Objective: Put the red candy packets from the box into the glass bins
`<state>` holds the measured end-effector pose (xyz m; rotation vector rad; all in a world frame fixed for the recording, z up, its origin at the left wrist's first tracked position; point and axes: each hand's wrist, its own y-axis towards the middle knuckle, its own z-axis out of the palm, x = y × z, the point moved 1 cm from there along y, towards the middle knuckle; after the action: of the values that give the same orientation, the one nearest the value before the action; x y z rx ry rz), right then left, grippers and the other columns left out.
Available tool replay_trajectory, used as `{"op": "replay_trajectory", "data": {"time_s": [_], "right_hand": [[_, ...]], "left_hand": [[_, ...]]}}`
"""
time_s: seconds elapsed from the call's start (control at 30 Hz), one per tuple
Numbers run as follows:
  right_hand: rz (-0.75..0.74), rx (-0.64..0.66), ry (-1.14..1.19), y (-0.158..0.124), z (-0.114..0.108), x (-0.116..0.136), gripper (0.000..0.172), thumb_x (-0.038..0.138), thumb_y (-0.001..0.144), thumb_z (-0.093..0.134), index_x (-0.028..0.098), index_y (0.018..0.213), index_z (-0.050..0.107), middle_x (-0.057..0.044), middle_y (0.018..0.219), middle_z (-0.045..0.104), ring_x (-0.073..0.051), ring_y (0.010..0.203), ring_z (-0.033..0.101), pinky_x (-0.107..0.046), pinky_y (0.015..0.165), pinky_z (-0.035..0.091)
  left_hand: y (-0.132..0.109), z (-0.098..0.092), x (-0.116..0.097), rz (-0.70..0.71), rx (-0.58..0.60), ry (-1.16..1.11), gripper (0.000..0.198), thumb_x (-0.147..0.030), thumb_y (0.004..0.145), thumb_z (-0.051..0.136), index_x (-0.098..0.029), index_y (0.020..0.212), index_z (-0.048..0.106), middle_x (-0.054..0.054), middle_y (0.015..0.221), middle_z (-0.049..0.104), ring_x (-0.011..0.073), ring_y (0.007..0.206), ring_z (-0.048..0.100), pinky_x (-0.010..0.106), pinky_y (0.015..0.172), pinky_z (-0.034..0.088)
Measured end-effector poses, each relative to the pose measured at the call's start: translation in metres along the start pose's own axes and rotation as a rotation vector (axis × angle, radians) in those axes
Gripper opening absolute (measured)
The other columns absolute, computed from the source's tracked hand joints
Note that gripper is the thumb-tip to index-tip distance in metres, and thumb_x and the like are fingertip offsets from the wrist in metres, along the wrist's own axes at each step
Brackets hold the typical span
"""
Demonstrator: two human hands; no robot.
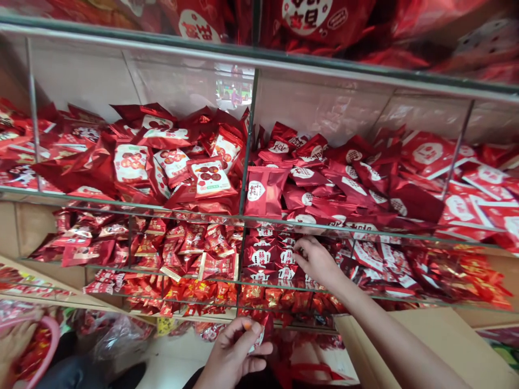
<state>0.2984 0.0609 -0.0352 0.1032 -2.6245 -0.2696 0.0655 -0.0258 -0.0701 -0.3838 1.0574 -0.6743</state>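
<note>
My left hand is low in the middle, below the shelves. Its fingers are closed round a small red snack packet with a white patch; much of the packet is hidden. My right hand reaches into the glass shelf compartment right of the centre divider. With bent fingers it pinches at the edge of a dark red packet; the fingertips partly cover the contact. Beside it, similar packets with white labels stand in neat rows.
Above, a glass shelf bears larger red packets. Glass dividers split the shelves. An open cardboard box stands under my right forearm. At lower left, another person's hand is at a pink-rimmed basket.
</note>
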Motion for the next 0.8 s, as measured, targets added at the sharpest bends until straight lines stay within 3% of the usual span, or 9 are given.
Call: {"op": "replay_trajectory", "data": {"time_s": [0.17, 0.2, 0.27, 0.33, 0.4, 0.5, 0.57, 0.7, 0.8], "right_hand": [[-0.031, -0.16, -0.083, -0.025, -0.01, 0.025, 0.018, 0.021, 0.083, 0.045, 0.013, 0.09, 0.059, -0.015, 0.098, 0.049, -0.027, 0.095, 0.048, -0.04, 0.083, 0.041], [-0.041, -0.149, -0.009, -0.034, -0.011, 0.034, 0.018, 0.023, 0.084, 0.044, 0.014, 0.091, 0.059, -0.014, 0.097, 0.05, -0.026, 0.093, 0.049, -0.039, 0.082, 0.042], [-0.047, 0.005, 0.241, -0.053, -0.009, 0.052, 0.02, 0.027, 0.083, 0.049, 0.017, 0.099, 0.057, -0.01, 0.099, 0.053, -0.022, 0.091, 0.052, -0.035, 0.081, 0.043], [0.017, 0.217, 0.482, -0.07, -0.002, 0.066, 0.034, 0.032, 0.078, 0.058, 0.021, 0.11, 0.053, -0.006, 0.103, 0.056, -0.02, 0.09, 0.054, -0.032, 0.079, 0.043], [0.122, 0.326, 0.65, -0.081, 0.005, 0.074, 0.036, 0.033, 0.075, 0.063, 0.022, 0.108, 0.055, -0.003, 0.095, 0.061, -0.019, 0.083, 0.055, -0.029, 0.074, 0.044], [0.216, 0.315, 0.854, -0.085, 0.011, 0.074, 0.011, 0.027, 0.074, 0.063, 0.019, 0.082, 0.061, 0.001, 0.073, 0.061, -0.014, 0.068, 0.054, -0.025, 0.065, 0.042], [0.254, 0.274, 0.964, -0.085, 0.011, 0.069, 0.009, 0.025, 0.073, 0.064, 0.017, 0.073, 0.06, 0.002, 0.07, 0.06, -0.012, 0.066, 0.053, -0.024, 0.065, 0.041], [0.316, 0.236, 1.042, -0.086, 0.009, 0.063, 0.013, 0.029, 0.073, 0.064, 0.016, 0.072, 0.06, 0.001, 0.07, 0.061, -0.011, 0.064, 0.053, -0.024, 0.065, 0.041], [0.233, 0.24, 0.97, -0.09, 0.007, 0.067, 0.017, 0.026, 0.074, 0.064, 0.018, 0.088, 0.06, -0.001, 0.083, 0.063, -0.015, 0.077, 0.056, -0.027, 0.073, 0.043]], "left_hand": [[-0.002, 0.001, -0.005, 0.013, 0.074, 0.004, 0.031, -0.028, 0.06, 0.075, -0.019, 0.083, 0.057, 0.0, 0.075, 0.064, 0.023, 0.078, 0.068, 0.026, 0.062, 0.05], [-0.004, 0.002, -0.007, 0.011, 0.088, 0.011, 0.037, -0.027, 0.061, 0.075, -0.021, 0.091, 0.055, 0.001, 0.079, 0.065, 0.0238, 0.08, 0.068, 0.028, 0.066, 0.05], [-0.006, 0.005, -0.012, 0.023, 0.133, 0.049, 0.045, -0.028, 0.065, 0.073, -0.024, 0.102, 0.047, 0.003, 0.085, 0.067, 0.0241, 0.083, 0.068, 0.032, 0.073, 0.05], [-0.009, 0.01, -0.017, 0.052, 0.206, 0.113, 0.042, -0.031, 0.071, 0.067, -0.024, 0.104, 0.042, 0.003, 0.086, 0.067, 0.0233, 0.085, 0.067, 0.035, 0.077, 0.049], [-0.01, 0.017, -0.022, 0.081, 0.263, 0.175, 0.038, -0.03, 0.076, 0.063, -0.023, 0.103, 0.038, 0.004, 0.087, 0.067, 0.0222, 0.085, 0.066, 0.035, 0.076, 0.05], [-0.011, 0.024, -0.026, 0.087, 0.264, 0.209, 0.033, -0.031, 0.078, 0.06, -0.023, 0.1, 0.037, 0.002, 0.087, 0.066, 0.0208, 0.08, 0.068, 0.034, 0.071, 0.051], [-0.011, 0.026, -0.028, 0.065, 0.24, 0.185, 0.029, -0.033, 0.077, 0.06, -0.022, 0.094, 0.039, 0.0, 0.081, 0.065, 0.02, 0.076, 0.068, 0.031, 0.069, 0.051], [-0.007, 0.028, -0.028, 0.029, 0.185, 0.1, 0.028, -0.038, 0.076, 0.059, -0.02, 0.084, 0.04, 0.001, 0.073, 0.066, 0.0197, 0.068, 0.069, 0.028, 0.062, 0.051], [-0.002, 0.028, -0.026, 0.076, 0.186, 0.199, 0.026, -0.041, 0.077, 0.057, -0.019, 0.084, 0.044, 0.0, 0.065, 0.065, 0.0165, 0.059, 0.067, 0.025, 0.056, 0.049]]}}
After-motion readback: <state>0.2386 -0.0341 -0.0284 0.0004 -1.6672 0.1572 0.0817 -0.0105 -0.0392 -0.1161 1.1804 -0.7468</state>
